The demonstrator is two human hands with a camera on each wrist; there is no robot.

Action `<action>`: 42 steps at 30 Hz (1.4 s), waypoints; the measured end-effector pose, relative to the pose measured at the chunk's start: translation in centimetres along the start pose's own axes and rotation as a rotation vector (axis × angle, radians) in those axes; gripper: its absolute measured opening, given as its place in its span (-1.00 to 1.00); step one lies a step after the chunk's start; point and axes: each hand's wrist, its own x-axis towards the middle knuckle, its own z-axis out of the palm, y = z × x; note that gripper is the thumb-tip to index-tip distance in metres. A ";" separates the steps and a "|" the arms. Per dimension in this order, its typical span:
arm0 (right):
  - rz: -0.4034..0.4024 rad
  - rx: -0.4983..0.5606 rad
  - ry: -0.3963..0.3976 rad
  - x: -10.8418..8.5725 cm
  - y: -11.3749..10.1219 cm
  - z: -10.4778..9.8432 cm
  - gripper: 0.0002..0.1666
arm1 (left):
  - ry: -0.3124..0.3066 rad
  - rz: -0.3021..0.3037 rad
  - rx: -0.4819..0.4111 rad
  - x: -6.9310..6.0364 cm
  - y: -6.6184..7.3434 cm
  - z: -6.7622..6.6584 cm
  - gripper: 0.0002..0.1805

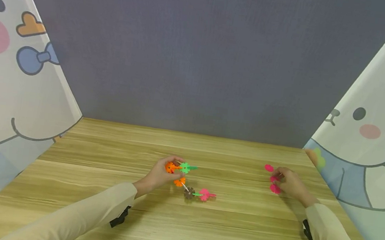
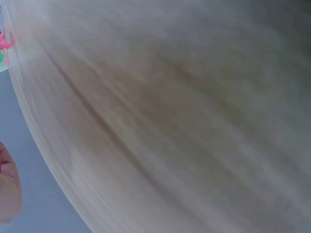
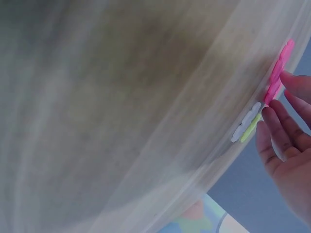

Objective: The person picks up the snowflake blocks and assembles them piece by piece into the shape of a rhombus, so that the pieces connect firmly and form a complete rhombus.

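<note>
Wooden table [image 1: 222, 230], left grip [image 1: 160, 173] holding linked discs [image 1: 184, 168] (orange, green), right grip [image 1: 292, 185] parted at pink discs [image 1: 275, 189]

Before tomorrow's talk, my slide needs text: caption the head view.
Left hand holds interlocked multicoloured notched plastic discs; right hand is near flat pink discs.

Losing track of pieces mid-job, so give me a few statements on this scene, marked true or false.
1. The left hand holds an orange disc. True.
2. The right hand is beside blue discs. False: it is beside pink discs.
3. In the head view, the dark disc is nearer the left hand than the right. True.
4. Only pink pieces show in the right wrist view. False: white pieces and yellow-green pieces show too.
</note>
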 end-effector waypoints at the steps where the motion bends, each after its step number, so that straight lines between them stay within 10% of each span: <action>1: -0.003 -0.004 -0.005 0.0 0.0 0.0 -0.81 | -0.001 -0.001 -0.001 0.0 0.0 0.0 -0.57; 32: -0.054 -0.042 0.056 0.6 -1.6 -0.9 -0.80 | -0.010 0.026 0.006 0.1 -0.4 -0.1 -0.57; 42: -0.135 0.059 0.088 1.4 -3.8 0.2 -0.83 | 0.014 0.038 -0.001 1.1 -3.0 0.3 -0.54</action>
